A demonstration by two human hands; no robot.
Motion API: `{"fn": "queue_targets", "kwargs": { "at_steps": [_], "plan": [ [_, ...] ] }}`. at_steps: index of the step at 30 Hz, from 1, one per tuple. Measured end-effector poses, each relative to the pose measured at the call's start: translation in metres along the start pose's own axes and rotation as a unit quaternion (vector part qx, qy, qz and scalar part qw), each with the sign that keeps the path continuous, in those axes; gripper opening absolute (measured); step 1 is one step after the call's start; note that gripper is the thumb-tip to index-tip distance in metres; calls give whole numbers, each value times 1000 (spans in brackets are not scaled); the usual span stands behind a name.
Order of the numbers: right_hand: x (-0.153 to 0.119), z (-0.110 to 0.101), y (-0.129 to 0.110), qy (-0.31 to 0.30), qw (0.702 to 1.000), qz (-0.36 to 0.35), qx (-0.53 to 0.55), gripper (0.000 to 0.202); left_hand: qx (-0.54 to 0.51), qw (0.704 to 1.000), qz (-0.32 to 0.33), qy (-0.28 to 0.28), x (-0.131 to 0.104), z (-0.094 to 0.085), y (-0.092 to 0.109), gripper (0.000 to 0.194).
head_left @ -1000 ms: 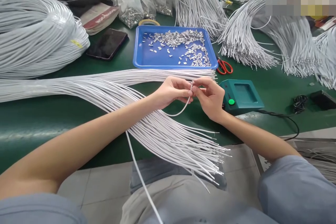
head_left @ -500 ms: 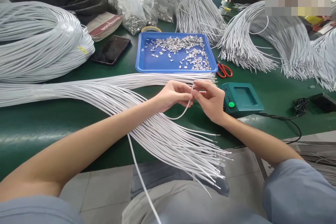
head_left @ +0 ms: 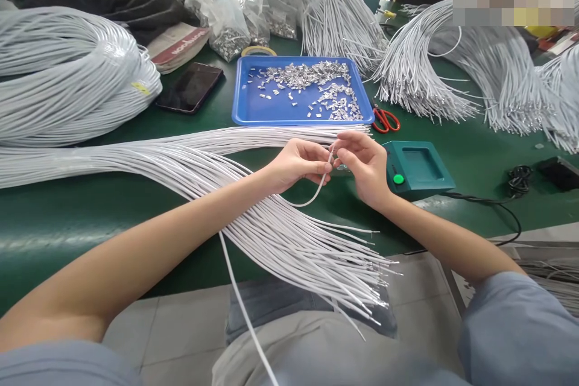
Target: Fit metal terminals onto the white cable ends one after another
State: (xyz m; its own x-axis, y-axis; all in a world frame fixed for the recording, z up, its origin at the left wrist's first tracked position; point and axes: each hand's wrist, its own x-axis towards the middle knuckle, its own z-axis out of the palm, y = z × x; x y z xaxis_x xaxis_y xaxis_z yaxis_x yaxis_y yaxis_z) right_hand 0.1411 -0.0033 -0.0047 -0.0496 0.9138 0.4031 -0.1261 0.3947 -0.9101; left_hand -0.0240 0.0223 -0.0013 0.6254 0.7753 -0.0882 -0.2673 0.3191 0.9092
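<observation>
My left hand (head_left: pixel 301 163) pinches a white cable (head_left: pixel 320 188) near its upper end, and the rest of that cable curves down and left. Close on the right, my right hand (head_left: pixel 364 166) has its fingers curled around the cable's tip; whether they grip it is too small to tell. Beneath my left forearm a loose bundle of white cables (head_left: pixel 280 235) fans out toward the front edge. Just behind both hands lies another row of cables (head_left: pixel 217 139). Farther back, a blue tray (head_left: pixel 266 113) holds small metal pieces (head_left: pixel 312 74).
Red-handled scissors (head_left: pixel 385 120) lie right of the tray. A green device (head_left: pixel 420 169) with a cord sits beside my right hand. A phone (head_left: pixel 190 87), a coiled cable bundle (head_left: pixel 67 72), bags of metal parts (head_left: pixel 230 30) and more cable bundles (head_left: pixel 420 66) stand around.
My right hand has opened slightly and shifted a little to the right, its fingers looser at the cable tip. My left hand has kept its pinch on the cable.
</observation>
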Motion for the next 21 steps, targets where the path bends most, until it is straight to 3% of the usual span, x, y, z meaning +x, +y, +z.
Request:
{"fn": "queue_targets", "kwargs": {
  "at_steps": [11, 21],
  "plan": [
    [-1, 2, -7, 11, 998, 59, -7, 24, 31, 999, 10, 20, 0, 1, -1, 32],
    [-4, 3, -7, -22, 999, 1, -47, 20, 35, 999, 9, 7, -1, 2, -2, 34]
  ]
}}
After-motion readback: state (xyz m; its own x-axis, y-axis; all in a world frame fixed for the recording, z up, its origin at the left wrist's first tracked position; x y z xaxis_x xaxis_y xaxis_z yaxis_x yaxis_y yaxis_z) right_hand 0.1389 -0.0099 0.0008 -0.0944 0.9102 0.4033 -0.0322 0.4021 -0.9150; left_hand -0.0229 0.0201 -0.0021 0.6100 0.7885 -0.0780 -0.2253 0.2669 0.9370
